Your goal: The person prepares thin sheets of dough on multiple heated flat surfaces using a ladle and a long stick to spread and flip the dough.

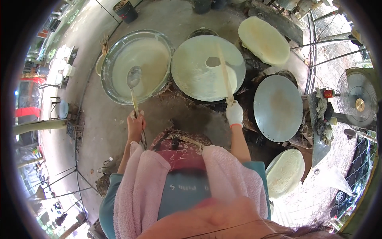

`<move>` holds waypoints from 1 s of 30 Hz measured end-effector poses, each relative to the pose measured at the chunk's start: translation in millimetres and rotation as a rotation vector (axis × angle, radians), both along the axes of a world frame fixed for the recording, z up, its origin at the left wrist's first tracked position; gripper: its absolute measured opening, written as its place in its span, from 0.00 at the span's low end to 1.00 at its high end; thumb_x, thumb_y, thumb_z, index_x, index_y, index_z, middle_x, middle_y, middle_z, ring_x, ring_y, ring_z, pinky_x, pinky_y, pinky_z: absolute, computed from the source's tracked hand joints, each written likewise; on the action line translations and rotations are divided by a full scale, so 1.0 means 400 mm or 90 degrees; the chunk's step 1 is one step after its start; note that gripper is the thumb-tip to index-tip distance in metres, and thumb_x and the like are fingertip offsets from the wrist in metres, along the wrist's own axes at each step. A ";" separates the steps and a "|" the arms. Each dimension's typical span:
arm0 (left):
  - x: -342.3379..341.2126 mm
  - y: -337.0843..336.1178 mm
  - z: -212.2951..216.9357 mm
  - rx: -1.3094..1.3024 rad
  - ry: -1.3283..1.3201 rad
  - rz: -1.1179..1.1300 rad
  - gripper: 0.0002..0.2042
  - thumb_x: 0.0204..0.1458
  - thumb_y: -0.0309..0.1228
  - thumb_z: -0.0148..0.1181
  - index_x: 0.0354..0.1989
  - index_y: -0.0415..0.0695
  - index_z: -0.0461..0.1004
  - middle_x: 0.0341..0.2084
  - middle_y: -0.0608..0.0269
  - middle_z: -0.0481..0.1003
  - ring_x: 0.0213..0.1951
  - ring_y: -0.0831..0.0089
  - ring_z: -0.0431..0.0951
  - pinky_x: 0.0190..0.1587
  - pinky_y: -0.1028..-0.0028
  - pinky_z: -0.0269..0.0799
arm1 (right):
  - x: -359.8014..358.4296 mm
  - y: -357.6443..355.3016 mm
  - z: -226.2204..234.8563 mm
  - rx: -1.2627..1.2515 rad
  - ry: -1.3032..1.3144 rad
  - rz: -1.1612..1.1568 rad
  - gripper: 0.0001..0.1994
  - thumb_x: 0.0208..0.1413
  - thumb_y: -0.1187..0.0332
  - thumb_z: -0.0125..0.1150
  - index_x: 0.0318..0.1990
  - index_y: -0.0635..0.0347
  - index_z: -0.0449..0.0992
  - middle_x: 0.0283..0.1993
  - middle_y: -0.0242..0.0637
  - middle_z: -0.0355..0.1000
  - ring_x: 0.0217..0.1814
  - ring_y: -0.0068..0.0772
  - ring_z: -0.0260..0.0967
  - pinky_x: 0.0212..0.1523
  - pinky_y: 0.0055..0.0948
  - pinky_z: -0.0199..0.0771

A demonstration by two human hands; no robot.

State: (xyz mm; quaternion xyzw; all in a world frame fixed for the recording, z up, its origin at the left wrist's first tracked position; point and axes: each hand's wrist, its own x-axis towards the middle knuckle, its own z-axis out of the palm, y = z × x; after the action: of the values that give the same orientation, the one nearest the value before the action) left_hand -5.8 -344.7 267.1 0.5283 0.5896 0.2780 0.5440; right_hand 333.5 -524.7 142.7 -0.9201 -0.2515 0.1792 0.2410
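Note:
My left hand (pixel 136 124) is closed round the handle of a metal ladle (pixel 134 76). The ladle's bowl hangs over a wide metal basin (pixel 105 81) of pale, creamy batter (pixel 148 55). In a white glove, my right hand (pixel 234 113) grips a long flat wooden stick (pixel 224 71). That stick reaches across a round griddle (pixel 240 73), which is largely coated with a thin layer of batter (pixel 197 84). A dark, roundish uncoated patch shows left of the stick. Whether the stick's far end presses on the batter, I cannot tell.
To the right stands another round griddle (pixel 277 108) with a smooth pale surface. Beyond it lies a large thin pancake (pixel 264 41), and a second pancake (pixel 285 172) rests nearer me. A fan (pixel 359 99) is at far right. A dark bucket (pixel 125 12) sits at back left.

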 end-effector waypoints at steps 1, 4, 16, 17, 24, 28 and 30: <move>0.009 -0.001 0.003 0.003 0.002 -0.004 0.04 0.55 0.25 0.50 0.30 0.38 0.67 0.12 0.69 0.62 0.09 0.81 0.59 0.11 0.78 0.49 | 0.017 0.002 -0.012 0.094 0.088 0.008 0.16 0.59 0.58 0.43 0.39 0.62 0.71 0.29 0.54 0.73 0.34 0.56 0.72 0.35 0.48 0.70; 0.027 0.000 0.001 -0.014 0.026 0.000 0.05 0.54 0.26 0.50 0.29 0.38 0.67 0.11 0.69 0.62 0.09 0.80 0.58 0.11 0.78 0.49 | -0.035 -0.043 -0.034 0.141 0.177 0.088 0.18 0.61 0.55 0.44 0.43 0.60 0.73 0.30 0.54 0.73 0.34 0.55 0.71 0.35 0.43 0.70; -0.025 -0.038 -0.020 -0.048 0.018 0.070 0.06 0.54 0.26 0.51 0.26 0.39 0.66 0.10 0.69 0.59 0.08 0.79 0.57 0.10 0.77 0.48 | 0.337 0.182 0.026 -0.080 -0.078 0.018 0.27 0.58 0.50 0.41 0.59 0.60 0.59 0.31 0.55 0.74 0.34 0.54 0.73 0.35 0.49 0.71; -0.022 -0.038 -0.019 -0.046 0.017 0.063 0.06 0.54 0.26 0.51 0.26 0.39 0.66 0.10 0.69 0.59 0.08 0.79 0.57 0.10 0.77 0.48 | 0.348 0.211 0.029 -0.063 -0.106 -0.004 0.26 0.57 0.50 0.43 0.54 0.61 0.65 0.31 0.55 0.74 0.34 0.54 0.73 0.36 0.48 0.72; 0.008 -0.019 -0.018 -0.037 0.029 0.023 0.06 0.54 0.26 0.51 0.26 0.39 0.65 0.10 0.69 0.59 0.08 0.79 0.57 0.10 0.77 0.49 | 0.051 0.124 0.084 0.377 0.080 0.072 0.22 0.49 0.64 0.59 0.52 0.60 0.70 0.47 0.51 0.72 0.49 0.41 0.71 0.47 0.30 0.69; 0.088 -0.007 -0.005 -0.033 0.015 -0.020 0.07 0.54 0.26 0.51 0.25 0.41 0.65 0.10 0.69 0.60 0.08 0.80 0.57 0.11 0.77 0.49 | 0.039 -0.046 -0.018 0.566 0.434 -0.303 0.18 0.55 0.67 0.57 0.53 0.64 0.70 0.33 0.28 0.70 0.29 0.13 0.64 0.29 0.14 0.64; 0.109 -0.010 -0.007 -0.029 0.013 -0.030 0.07 0.54 0.27 0.51 0.24 0.41 0.65 0.10 0.69 0.60 0.09 0.80 0.57 0.11 0.77 0.49 | 0.005 -0.090 0.058 0.371 0.610 -0.256 0.15 0.55 0.61 0.57 0.48 0.55 0.74 0.20 0.20 0.63 0.16 0.12 0.54 0.16 0.16 0.54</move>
State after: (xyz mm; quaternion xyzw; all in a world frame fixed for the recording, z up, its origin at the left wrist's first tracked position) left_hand 37.9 -348.6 264.3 0.5323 0.5887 0.2466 0.5561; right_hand 335.5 -560.6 165.9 -0.6625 0.0252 0.4487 0.5993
